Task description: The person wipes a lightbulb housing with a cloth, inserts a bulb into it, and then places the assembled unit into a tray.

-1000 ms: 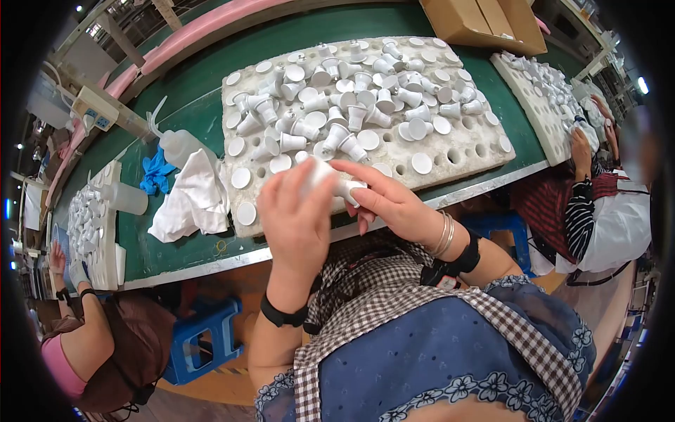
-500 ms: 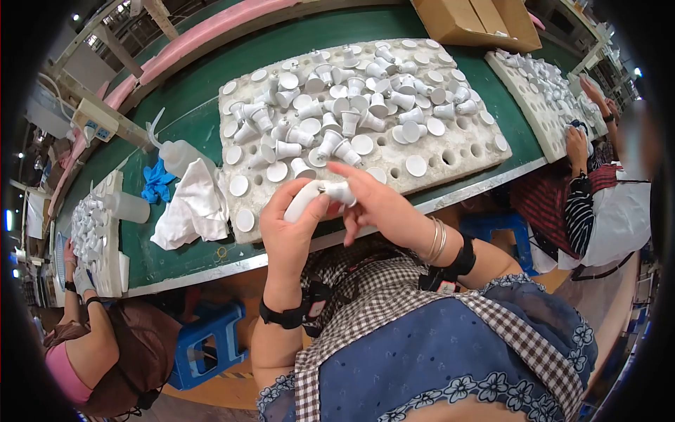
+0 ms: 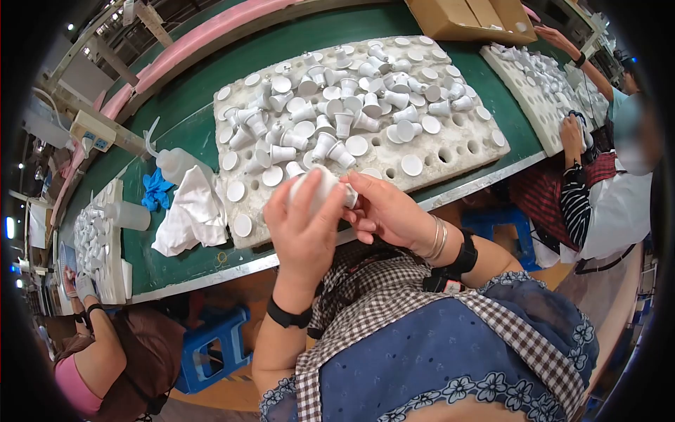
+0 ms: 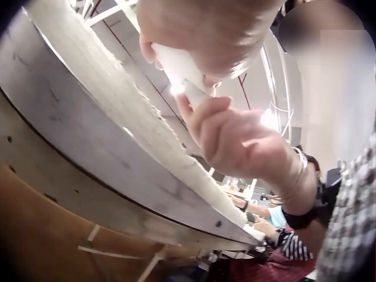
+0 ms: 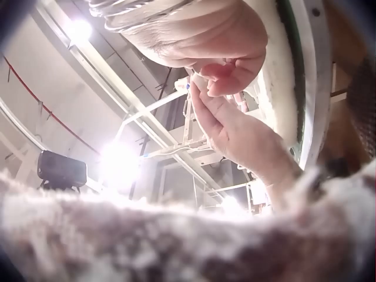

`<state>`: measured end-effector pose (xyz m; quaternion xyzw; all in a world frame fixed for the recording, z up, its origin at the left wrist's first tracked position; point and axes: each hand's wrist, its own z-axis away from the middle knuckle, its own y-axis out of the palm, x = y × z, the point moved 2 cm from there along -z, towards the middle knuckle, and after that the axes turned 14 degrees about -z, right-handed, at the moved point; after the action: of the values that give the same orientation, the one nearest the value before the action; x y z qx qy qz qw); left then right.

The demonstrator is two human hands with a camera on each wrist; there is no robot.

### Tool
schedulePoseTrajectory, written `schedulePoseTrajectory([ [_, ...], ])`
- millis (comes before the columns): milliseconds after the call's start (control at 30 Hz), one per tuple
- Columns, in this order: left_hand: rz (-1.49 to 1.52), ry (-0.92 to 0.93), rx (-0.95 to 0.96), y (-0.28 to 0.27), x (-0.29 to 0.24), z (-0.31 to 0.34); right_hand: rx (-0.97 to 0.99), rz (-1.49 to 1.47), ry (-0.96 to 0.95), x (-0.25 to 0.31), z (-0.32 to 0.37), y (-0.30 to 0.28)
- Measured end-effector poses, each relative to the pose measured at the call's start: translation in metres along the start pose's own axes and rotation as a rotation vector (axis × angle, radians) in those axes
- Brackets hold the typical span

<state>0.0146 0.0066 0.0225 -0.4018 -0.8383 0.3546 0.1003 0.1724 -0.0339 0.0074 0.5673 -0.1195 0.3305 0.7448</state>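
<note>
In the head view my left hand [image 3: 302, 228] holds a soft white pad or cloth [image 3: 320, 184] against one end of a small white cup-shaped part [image 3: 351, 197]. The fingers and thumb of my right hand [image 3: 395, 214] pinch that part at its other end. Seen from the left wrist, the white pad [image 4: 175, 61] lies under my left hand [image 4: 205, 29], touching the part above my curled right fingers. The right wrist view has both hands meeting, the part mostly hidden. Beyond them, many similar white parts [image 3: 342, 125] lie heaped on a pale board with holes [image 3: 460, 151].
On the green table [image 3: 193, 130] left of the board are a white cloth [image 3: 186, 218], a blue glove [image 3: 156, 190] and squeeze bottles [image 3: 126, 214]. A cardboard box [image 3: 460, 21] stands behind. People work at boards on both sides, with blue stools [image 3: 211, 352] below.
My left hand has turned over, bringing the pad up onto the part. My right fingers, spread before, have closed round the part. At the far right, a raised arm has come into view.
</note>
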Motion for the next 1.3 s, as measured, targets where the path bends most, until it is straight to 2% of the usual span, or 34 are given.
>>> schedulePoseTrajectory([
  [100,-0.049,-0.098,0.009,0.007,0.013,-0.001,-0.011,-0.033,0.011,-0.001,0.002,0.002],
  [167,0.003,-0.224,-0.086,0.002,0.015,0.000,-0.002,-0.054,0.016,0.001,0.003,0.003],
  [200,-0.026,-0.139,-0.086,-0.002,0.007,-0.001,-0.008,0.028,-0.024,0.001,0.003,0.004],
  [233,-0.025,-0.140,-0.084,-0.005,-0.001,-0.003,-0.012,0.112,-0.061,0.002,0.003,0.004],
  [267,-0.003,-0.070,-0.016,-0.006,-0.010,-0.006,-0.011,0.114,-0.058,0.000,0.002,0.002],
  [300,0.017,-0.005,0.050,-0.006,-0.016,-0.006,-0.018,0.224,-0.134,-0.001,0.002,-0.001],
  [333,-0.005,-0.022,0.095,-0.006,-0.008,-0.009,-0.024,0.333,-0.213,-0.001,0.002,-0.003],
  [367,-0.008,-0.024,0.092,-0.003,0.002,-0.009,-0.021,0.336,-0.212,-0.002,0.004,-0.003],
  [433,0.049,-0.204,0.080,0.004,0.019,-0.008,0.075,0.412,-0.276,-0.002,0.009,0.000],
  [467,0.113,-0.278,0.017,0.003,0.021,-0.006,0.062,0.409,-0.296,-0.001,0.011,0.004],
  [500,0.115,-0.270,0.019,0.000,0.018,-0.007,0.059,0.406,-0.302,0.002,0.011,0.006],
  [567,0.048,-0.029,-0.014,-0.008,-0.001,-0.011,0.045,0.320,-0.224,0.005,0.010,0.007],
  [600,0.067,0.013,-0.008,-0.009,-0.012,-0.010,0.044,0.323,-0.223,0.005,0.009,0.005],
  [667,-0.004,-0.030,0.002,0.000,0.005,-0.009,0.021,-0.002,0.031,0.001,0.007,-0.002],
  [700,-0.075,-0.067,0.016,0.004,0.015,-0.008,0.021,0.000,0.034,0.001,0.008,-0.001],
  [733,-0.014,-0.174,-0.013,0.006,0.022,-0.006,0.070,-0.111,0.097,0.000,0.010,0.001],
  [767,-0.013,-0.172,-0.017,0.006,0.021,-0.005,0.121,-0.222,0.156,0.001,0.010,0.003],
  [833,0.011,-0.115,-0.103,-0.003,0.009,-0.003,0.087,-0.261,0.176,-0.001,0.009,0.001],
  [867,0.013,0.047,-0.106,-0.001,0.000,0.000,0.069,-0.267,0.198,-0.002,0.008,-0.001],
  [900,0.025,0.112,-0.035,-0.008,-0.013,0.000,0.054,-0.267,0.222,-0.002,0.007,-0.002],
  [967,-0.066,0.081,-0.024,0.001,0.009,0.002,0.066,-0.224,0.237,-0.001,0.007,0.000],
  [1033,-0.209,-0.107,-0.026,-0.002,0.044,0.006,0.090,-0.319,0.272,-0.001,0.006,-0.002],
  [1100,-0.281,-0.273,-0.157,-0.019,0.075,0.015,0.113,-0.322,0.271,0.004,0.005,-0.003],
  [1167,-0.454,-0.410,-0.152,-0.036,0.114,0.029,0.131,-0.331,0.262,0.005,0.007,-0.005],
  [1200,-0.449,-0.407,-0.151,-0.041,0.129,0.039,0.146,-0.342,0.260,0.005,0.006,-0.005],
  [1267,-0.659,-0.565,0.032,-0.044,0.159,0.063,0.164,-0.354,0.262,0.004,0.004,-0.004],
  [1300,-0.663,-0.565,0.032,-0.039,0.170,0.073,0.134,-0.299,0.230,0.002,0.003,-0.003],
])
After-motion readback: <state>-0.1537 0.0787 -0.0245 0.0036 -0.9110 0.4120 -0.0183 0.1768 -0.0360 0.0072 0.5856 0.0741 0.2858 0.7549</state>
